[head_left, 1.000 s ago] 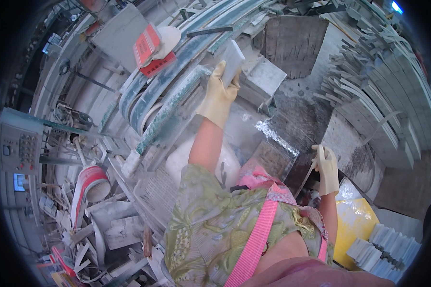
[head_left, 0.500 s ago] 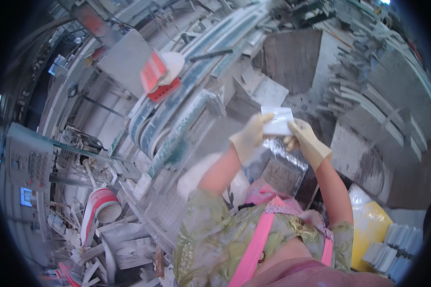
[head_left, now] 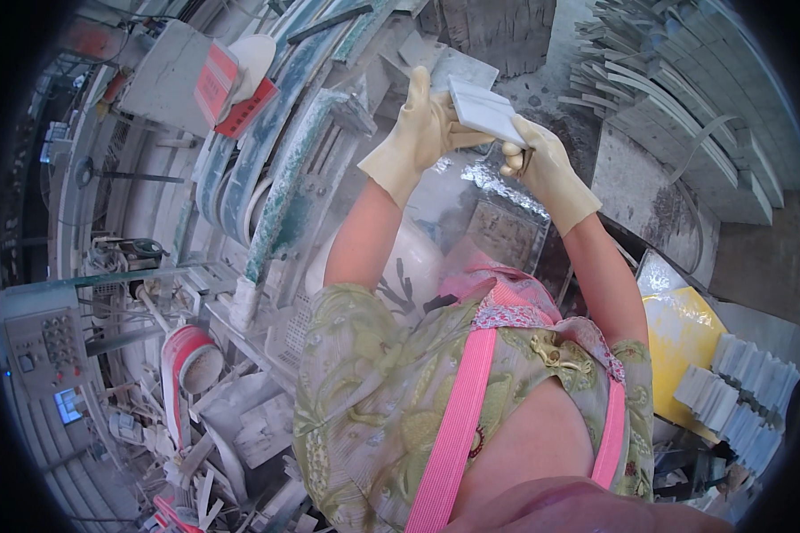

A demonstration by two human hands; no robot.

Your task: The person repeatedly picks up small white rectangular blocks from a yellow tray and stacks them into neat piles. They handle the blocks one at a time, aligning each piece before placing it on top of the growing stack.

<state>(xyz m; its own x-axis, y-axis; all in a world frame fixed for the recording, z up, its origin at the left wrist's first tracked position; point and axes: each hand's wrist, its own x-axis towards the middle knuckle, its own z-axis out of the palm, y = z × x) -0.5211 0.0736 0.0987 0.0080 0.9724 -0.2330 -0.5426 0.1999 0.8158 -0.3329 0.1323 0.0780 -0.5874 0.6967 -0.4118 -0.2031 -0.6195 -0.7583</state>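
A white rectangular tile or stone slab [head_left: 484,108] is tilted between my hands, its thin edge showing. My right hand [head_left: 542,160], in a cream rubber glove, grips its right end with the fingers curled. My left hand [head_left: 425,123], gloved alike, is open at the slab's left side, thumb pointing up and fingers stretched out below its near edge. Whether those fingertips touch the slab I cannot tell. Beyond it lies another pale flat slab [head_left: 462,71].
A green-edged conveyor [head_left: 227,169] curves along the left, with a red carton [head_left: 249,108] beside it. A red-and-white bucket [head_left: 196,364] and a control panel [head_left: 49,342] are lower left. Stacked strips [head_left: 684,133] stand right; tile bundles [head_left: 756,382] rest by a yellow board [head_left: 676,329].
My left hand has let go of the slab and opened, thumb raised. The slab has tilted in my right hand. The view has shifted, so the surroundings appear higher and further left.
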